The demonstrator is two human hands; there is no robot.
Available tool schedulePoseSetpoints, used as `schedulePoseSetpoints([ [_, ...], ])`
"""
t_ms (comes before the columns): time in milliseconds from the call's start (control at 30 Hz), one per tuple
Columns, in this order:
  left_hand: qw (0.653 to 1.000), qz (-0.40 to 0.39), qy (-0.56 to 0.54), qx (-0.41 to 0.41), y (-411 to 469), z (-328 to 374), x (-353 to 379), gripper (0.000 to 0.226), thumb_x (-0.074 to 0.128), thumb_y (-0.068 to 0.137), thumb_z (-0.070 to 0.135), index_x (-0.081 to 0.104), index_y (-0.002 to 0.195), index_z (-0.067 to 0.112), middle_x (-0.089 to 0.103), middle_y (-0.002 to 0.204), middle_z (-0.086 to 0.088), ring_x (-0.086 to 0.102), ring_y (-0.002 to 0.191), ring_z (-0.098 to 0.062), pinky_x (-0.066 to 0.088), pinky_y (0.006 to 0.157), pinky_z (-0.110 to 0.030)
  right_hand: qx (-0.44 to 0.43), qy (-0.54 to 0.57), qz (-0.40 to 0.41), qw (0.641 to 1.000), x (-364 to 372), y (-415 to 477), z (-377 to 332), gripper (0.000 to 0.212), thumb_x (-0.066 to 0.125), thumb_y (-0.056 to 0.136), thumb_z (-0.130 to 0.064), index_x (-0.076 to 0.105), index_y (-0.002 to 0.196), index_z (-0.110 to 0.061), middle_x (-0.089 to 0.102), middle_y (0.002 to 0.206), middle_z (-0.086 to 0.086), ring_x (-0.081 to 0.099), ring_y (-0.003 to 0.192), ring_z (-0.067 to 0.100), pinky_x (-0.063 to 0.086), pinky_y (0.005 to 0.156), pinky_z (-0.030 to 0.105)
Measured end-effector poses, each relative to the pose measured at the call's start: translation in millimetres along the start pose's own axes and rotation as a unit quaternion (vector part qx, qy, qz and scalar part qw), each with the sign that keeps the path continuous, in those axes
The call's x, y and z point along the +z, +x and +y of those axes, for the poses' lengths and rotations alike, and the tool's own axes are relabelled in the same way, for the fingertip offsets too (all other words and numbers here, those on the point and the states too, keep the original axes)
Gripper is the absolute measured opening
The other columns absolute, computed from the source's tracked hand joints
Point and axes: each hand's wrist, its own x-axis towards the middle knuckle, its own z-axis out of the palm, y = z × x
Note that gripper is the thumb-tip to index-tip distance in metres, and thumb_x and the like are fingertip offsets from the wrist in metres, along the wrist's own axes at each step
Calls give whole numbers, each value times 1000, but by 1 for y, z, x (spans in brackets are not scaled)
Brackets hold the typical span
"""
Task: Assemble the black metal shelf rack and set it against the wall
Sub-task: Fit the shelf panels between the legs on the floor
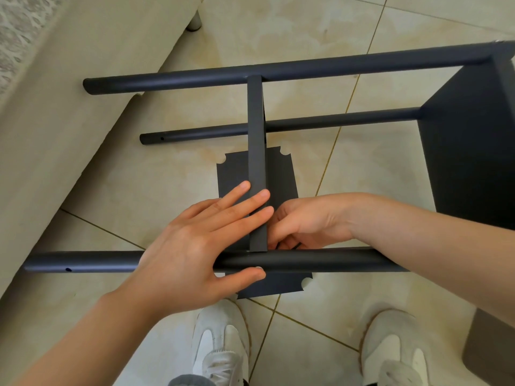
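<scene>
The black metal rack lies on its side on the tile floor. Its near pole [320, 260], middle pole [334, 121] and far pole [306, 66] run left to right into an end shelf [468, 149]. A middle shelf [256, 135], seen edge-on, spans the far and near poles. My left hand [195, 246] lies over the near pole, straight fingers pressing on the shelf edge and thumb under the pole. My right hand [312, 221] is curled at the joint of shelf and near pole, pinching a small dark piece that is mostly hidden. A loose black panel [281, 174] lies flat underneath.
A beige sofa [69, 107] with a round leg [195, 22] runs along the left. My two white shoes [220, 338] [395, 346] stand at the near edge. A brown box corner [490, 349] sits at the bottom right.
</scene>
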Motion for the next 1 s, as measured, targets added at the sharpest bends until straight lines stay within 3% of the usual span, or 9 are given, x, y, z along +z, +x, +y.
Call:
schedulePoseSetpoints([
  [100, 1000, 0, -1, 1, 1, 1, 0, 71, 59, 89, 58, 44, 151, 26, 32, 162, 11, 21, 153, -11, 36, 114, -42, -4, 14, -9, 1000, 0, -1, -1, 15, 56, 93, -5, 70, 98, -8, 69, 101, 14, 66, 92, 25, 50, 98, 40],
  [267, 1000, -1, 1, -1, 1, 1, 0, 71, 58, 89, 58, 45, 151, 26, 32, 162, 11, 20, 153, -10, 34, 114, -40, -8, 4, -6, 1000, 1, 0, -1, 21, 56, 93, -4, 73, 84, -12, 72, 89, 10, 69, 82, 20, 53, 90, 35],
  [400, 1000, 2, -3, -1, 1, 1, 0, 71, 59, 88, 58, 45, 150, 25, 32, 162, 12, 21, 153, -10, 35, 114, -40, -7, -31, 16, 999, 4, 0, -1, 12, 58, 93, -8, 70, 91, -11, 72, 87, 7, 68, 80, 17, 54, 85, 31],
  [567, 1000, 0, 1, 0, 1, 0, 1, 72, 58, 89, 59, 43, 151, 26, 30, 162, 12, 19, 153, -10, 32, 115, -37, -21, -52, 38, 998, 6, -2, -2, 11, 59, 92, -10, 70, 90, -12, 72, 87, 8, 66, 82, 19, 53, 88, 35],
  [767, 1000, -3, -14, -8, 1, 0, 2, 73, 57, 88, 60, 41, 152, 30, 28, 163, 16, 17, 153, -6, 33, 115, -38, -52, -92, 40, 994, 10, -10, -3, 15, 54, 96, -12, 67, 103, -8, 71, 101, 16, 67, 90, 21, 52, 94, 39],
  [867, 999, -6, -30, -15, 1, -2, 1, 73, 58, 87, 59, 41, 152, 31, 26, 163, 18, 16, 153, -5, 33, 115, -38, -64, -127, 59, 988, 13, -17, -5, 18, 53, 97, -13, 68, 103, -5, 73, 98, 15, 67, 87, 19, 54, 90, 36],
  [1000, 999, -4, -50, -20, 3, -1, 3, 74, 61, 84, 58, 44, 151, 31, 27, 162, 21, 16, 152, -2, 32, 113, -34, -81, -189, 98, 974, 17, -36, -4, 18, 55, 97, -22, 72, 90, -17, 70, 83, 0, 63, 79, 7, 51, 77, 24],
])
